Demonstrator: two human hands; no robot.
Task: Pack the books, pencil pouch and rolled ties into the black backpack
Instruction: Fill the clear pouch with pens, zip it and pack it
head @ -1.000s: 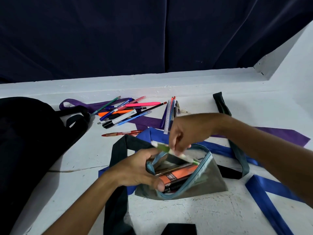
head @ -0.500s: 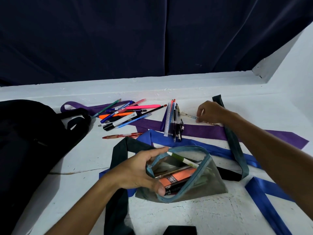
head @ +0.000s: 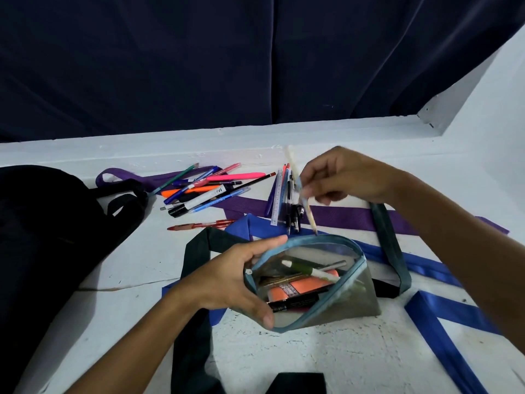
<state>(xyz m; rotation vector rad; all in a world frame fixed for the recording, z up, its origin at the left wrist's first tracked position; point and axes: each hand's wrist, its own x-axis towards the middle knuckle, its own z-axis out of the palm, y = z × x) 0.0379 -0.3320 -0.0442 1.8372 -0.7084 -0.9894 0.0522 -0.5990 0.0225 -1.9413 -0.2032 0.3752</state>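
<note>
White tabletop [head: 341,365]. My left hand [head: 227,282] grips the pouch [head: 335,305] mouth open; right hand [head: 341,174] pinches a pencil [head: 308,211], tip toward 6 o'clock, just above the opening.

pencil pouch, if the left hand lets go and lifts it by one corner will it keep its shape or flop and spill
The pencil pouch looks soft: its thin sides bow open only where the left hand grips the rim, so it would probably sag. The zip is open, so the loose pens inside could slide out if tipped.

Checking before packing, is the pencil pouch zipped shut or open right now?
Open. The pencil pouch gapes wide, held by the left hand, with pens visible inside; the right hand brings another pen.
</note>
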